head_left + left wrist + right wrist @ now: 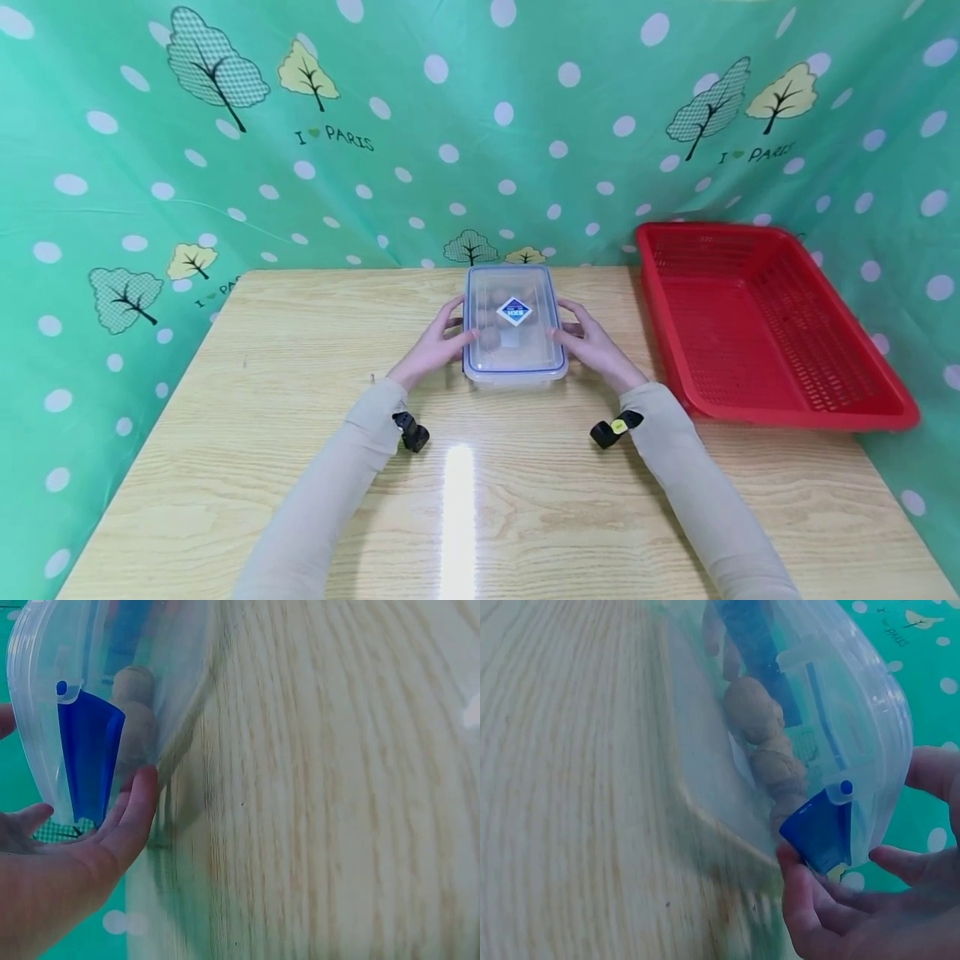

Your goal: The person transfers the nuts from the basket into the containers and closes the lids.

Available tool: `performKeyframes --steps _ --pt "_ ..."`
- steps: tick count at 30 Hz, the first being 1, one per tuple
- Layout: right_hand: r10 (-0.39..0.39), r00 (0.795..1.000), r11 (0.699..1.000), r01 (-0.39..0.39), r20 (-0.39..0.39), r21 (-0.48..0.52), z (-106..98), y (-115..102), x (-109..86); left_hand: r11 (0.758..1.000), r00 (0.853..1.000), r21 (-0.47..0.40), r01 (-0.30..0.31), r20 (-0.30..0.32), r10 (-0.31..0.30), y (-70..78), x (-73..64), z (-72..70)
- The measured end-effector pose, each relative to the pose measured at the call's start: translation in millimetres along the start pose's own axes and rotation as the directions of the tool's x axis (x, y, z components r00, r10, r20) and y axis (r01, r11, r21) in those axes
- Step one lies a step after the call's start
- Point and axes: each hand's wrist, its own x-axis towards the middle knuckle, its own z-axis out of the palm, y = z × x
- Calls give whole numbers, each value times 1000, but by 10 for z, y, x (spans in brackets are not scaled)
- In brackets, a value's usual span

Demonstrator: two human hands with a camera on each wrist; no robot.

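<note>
A clear plastic food container [517,350] with a blue-edged lid and a diamond-shaped label stands near the table's back edge. Several round, brownish lumps [754,709] show through its wall. My left hand [435,343] grips the left side, thumb at the lid's edge and fingers lower down. A blue side latch [90,754] lies between that thumb and fingers. From the opposite side my right hand [592,342] holds the container the same way, its fingertips at the lower end of another blue latch [821,829].
A red plastic basket [675,333] with slotted walls stands on the right of the wooden table [300,467], beside my right forearm. Behind and at the sides hangs a green dotted cloth [420,108] printed with trees. Black straps with small devices [412,433] circle both wrists.
</note>
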Motion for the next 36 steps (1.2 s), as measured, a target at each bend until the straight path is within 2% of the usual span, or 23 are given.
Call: performKeyframes --steps 5,11,20,24,28,36 --pt "-14 999 999 13 -42 -30 2 29 -1 1000 1000 7 17 -20 -17 -5 28 16" --pt "-48 992 998 44 -114 -39 76 -6 14 1000 999 26 -2 -51 4 -8 45 10" --pt "-45 997 999 46 -65 11 152 50 31 994 994 104 -21 -108 32 2 40 36" --pt "-82 993 996 85 -87 38 252 57 25 986 987 164 -7 -160 34 5 17 61" --pt "-94 989 992 102 -116 68 325 76 20 981 980 190 -30 -188 66 -1 4 97" --pt "-125 985 990 131 -122 43 354 92 40 988 964 110 -106 -234 129 -14 2 149"
